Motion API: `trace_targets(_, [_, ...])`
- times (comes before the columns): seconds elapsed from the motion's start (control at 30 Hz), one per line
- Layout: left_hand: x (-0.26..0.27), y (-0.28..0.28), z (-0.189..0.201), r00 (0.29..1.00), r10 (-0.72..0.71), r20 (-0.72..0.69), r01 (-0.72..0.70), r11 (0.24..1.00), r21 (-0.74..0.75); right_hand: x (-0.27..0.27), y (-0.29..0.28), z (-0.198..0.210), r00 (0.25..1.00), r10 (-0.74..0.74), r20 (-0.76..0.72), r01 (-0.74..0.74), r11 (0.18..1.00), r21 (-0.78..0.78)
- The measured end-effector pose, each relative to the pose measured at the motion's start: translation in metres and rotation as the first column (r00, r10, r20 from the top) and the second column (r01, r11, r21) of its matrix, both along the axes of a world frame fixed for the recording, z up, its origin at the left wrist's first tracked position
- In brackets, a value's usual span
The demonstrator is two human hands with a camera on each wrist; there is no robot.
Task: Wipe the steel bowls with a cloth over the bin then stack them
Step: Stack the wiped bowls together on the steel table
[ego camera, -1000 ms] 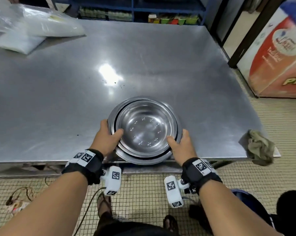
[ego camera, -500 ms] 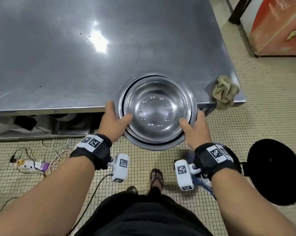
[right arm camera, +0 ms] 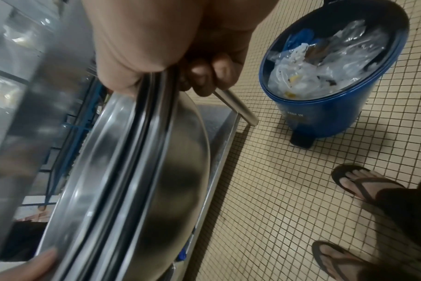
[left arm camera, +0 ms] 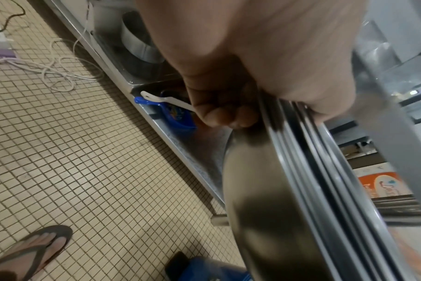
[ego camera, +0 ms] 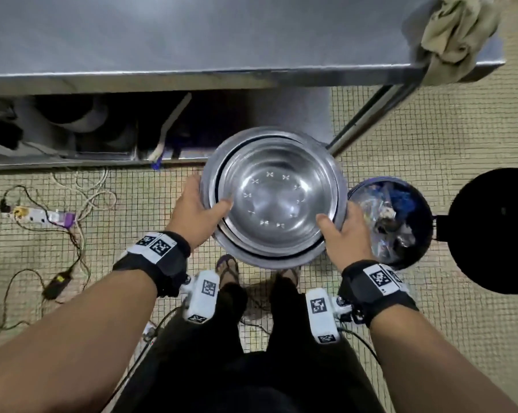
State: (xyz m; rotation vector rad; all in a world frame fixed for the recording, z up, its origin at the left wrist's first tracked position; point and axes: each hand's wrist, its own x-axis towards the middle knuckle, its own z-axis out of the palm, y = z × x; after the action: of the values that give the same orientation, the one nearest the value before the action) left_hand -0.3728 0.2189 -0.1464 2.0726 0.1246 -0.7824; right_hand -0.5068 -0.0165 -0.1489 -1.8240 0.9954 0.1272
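Three rims at least countable in one nested stack of round steel bowls [ego camera: 272, 201], held level in the air above the beige tiled floor [ego camera: 430, 138], clear of the grey steel desk [ego camera: 192, 34]. Gripped from both sides: left hand [ego camera: 195, 216] with thumb over the rims and fingers [left arm camera: 219, 116] curled beneath, right hand [ego camera: 348, 234] likewise, fingers [right arm camera: 212, 76] hooked under. Just right of the stack, one open blue round bin [right arm camera: 324, 114] full of clear plastic, one black lid [ego camera: 496, 231] beside it. One crumpled beige cloth [ego camera: 451, 34] draped over the desk corner. Two sandalled feet below.
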Motion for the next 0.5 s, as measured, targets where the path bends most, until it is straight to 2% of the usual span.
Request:
trace_targets(0.13, [0.016,-0.021,-0.069,1.0,-0.009,-0.012,0.01,0.998,0.069,0.021,-0.023,-0.073,1.0,-0.009,-0.03,0.01,0.999,0.032])
trace_targets(0.23, [0.038,-0.039,-0.132,1.0,0.02,-0.011,-0.019,0.998,0.053,0.051,-0.044,-0.133,1.0,0.009,-0.029,-0.008,1.0,0.027])
trace_targets(0.5, [0.143,-0.064,-0.307,0.993,0.027,0.111,-0.031,0.999,0.04,0.171,-0.071,-0.309,1.0,0.026,0.007,-0.026,0.999,-0.04])
